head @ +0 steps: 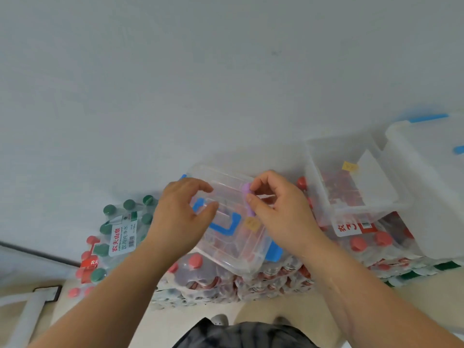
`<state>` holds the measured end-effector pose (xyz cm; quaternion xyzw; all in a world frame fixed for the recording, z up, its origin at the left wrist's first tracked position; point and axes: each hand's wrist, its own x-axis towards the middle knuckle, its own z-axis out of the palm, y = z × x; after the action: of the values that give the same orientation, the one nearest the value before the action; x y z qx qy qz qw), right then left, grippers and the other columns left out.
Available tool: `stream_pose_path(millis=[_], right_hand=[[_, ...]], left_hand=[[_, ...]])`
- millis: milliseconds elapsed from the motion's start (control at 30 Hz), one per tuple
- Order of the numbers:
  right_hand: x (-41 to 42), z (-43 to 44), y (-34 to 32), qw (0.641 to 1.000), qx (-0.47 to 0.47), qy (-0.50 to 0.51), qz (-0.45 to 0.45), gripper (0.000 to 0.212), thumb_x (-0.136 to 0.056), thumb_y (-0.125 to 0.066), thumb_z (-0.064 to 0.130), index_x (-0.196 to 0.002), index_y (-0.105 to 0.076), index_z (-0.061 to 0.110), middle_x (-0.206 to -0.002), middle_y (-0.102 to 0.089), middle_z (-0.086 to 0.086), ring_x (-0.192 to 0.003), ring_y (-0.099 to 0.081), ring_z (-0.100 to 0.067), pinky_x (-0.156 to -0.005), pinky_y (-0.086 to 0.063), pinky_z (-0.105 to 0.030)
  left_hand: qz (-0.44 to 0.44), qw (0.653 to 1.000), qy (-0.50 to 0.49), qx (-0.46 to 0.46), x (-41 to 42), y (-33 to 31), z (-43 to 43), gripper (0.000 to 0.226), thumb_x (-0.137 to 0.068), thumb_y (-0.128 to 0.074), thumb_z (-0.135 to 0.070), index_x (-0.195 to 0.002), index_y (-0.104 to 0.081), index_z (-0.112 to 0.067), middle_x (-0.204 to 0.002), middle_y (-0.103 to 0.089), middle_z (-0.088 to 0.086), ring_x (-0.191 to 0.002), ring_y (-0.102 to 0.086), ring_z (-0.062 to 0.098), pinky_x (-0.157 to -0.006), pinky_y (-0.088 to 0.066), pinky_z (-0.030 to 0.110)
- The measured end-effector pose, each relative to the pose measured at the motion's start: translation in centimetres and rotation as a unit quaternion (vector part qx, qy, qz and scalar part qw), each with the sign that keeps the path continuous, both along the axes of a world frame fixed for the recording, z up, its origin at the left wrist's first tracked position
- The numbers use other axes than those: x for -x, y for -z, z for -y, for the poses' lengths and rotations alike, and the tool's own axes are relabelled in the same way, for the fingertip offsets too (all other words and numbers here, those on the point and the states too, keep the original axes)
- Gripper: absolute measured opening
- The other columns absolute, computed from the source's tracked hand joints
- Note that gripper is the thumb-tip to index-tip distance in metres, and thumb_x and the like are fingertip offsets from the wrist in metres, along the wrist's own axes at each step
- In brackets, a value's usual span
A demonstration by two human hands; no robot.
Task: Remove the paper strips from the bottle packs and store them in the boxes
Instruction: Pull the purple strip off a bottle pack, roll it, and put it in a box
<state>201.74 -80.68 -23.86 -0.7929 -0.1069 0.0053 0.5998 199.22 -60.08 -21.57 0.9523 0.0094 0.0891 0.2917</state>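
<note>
While my right hand (278, 212) pinches a purple strip (246, 190) on the box (233, 248), my left hand (180, 222) curls over its lid (226, 184), gripping or not I cannot tell.

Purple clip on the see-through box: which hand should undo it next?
Right, probably. The right hand pinches the small purple plastic clip at the edge of the clear plastic box with a blue handle. The left hand curls over the lid's middle, better for steadying.

Plain pale wall (175, 71) behind; beige floor (253, 308) below; lower left, 1 white tubular frame (27, 307) beside small dark-edged flat object (47, 293)
</note>
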Motion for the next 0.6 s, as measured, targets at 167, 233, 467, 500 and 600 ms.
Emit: stream_pose_path(millis=[167,233,467,500,600], right_hand=[[0.1,-5.9,-0.6,0.997,0.029,-0.062,0.021,0.019,-0.099,-0.064,0.032,-0.082,-0.056,0.027,-0.074,-0.064,0.015,-0.082,-0.063,-0.008,-0.083,-0.046,-0.016],[0.2,-8.2,-0.4,0.996,0.039,-0.073,0.015,0.019,-0.099,-0.064,0.032,-0.083,-0.057,0.026,-0.075,-0.064,0.014,-0.084,-0.063,-0.008,-0.085,-0.048,-0.023],[-0.8,-12.6,0.5,0.994,0.103,0.018,-0.018,0.017,-0.098,-0.064,0.031,-0.082,-0.058,0.027,-0.074,-0.065,0.011,-0.085,-0.063,-0.006,-0.077,-0.047,-0.02],[-0.7,-13.0,0.8,0.992,0.118,0.033,-0.021,0.018,-0.098,-0.064,0.031,-0.081,-0.057,0.028,-0.074,-0.065,0.011,-0.084,-0.063,-0.006,-0.075,-0.046,-0.018],[-0.3,-13.0,0.7,0.989,0.138,0.048,-0.034,0.02,-0.097,-0.066,0.032,-0.079,-0.056,0.029,-0.071,-0.066,0.01,-0.08,-0.064,-0.007,-0.077,-0.049,-0.024]], left_hand=[[-0.047,0.994,-0.043,-0.086,-1.9,1.5,-7.0,0.044,-0.086,-0.065,-0.044,-0.126,-0.063,-0.026,-0.133,-0.061,-0.001,-0.126,-0.052,0.023,-0.108,-0.033,0.036],[-0.095,0.993,-0.035,-0.064,-2.6,2.2,-8.9,0.046,-0.09,-0.064,-0.042,-0.134,-0.058,-0.03,-0.144,-0.053,0.001,-0.134,-0.047,0.021,-0.113,-0.033,0.039],[-0.144,0.976,0.011,0.162,-3.7,3.7,-12.6,0.021,-0.095,-0.062,-0.027,-0.1,-0.072,-0.044,-0.087,-0.075,-0.015,-0.081,-0.07,0.006,-0.081,-0.059,0.04],[-0.153,0.969,0.014,0.192,-3.8,4.1,-13.1,0.019,-0.093,-0.065,-0.026,-0.093,-0.074,-0.043,-0.083,-0.076,-0.009,-0.079,-0.071,0.014,-0.079,-0.059,0.043],[-0.179,0.948,0.027,0.26,-3.6,4.3,-13.5,0.022,-0.084,-0.077,-0.03,-0.095,-0.07,-0.046,-0.077,-0.072,0.005,-0.07,-0.069,0.022,-0.074,-0.059,0.046]])
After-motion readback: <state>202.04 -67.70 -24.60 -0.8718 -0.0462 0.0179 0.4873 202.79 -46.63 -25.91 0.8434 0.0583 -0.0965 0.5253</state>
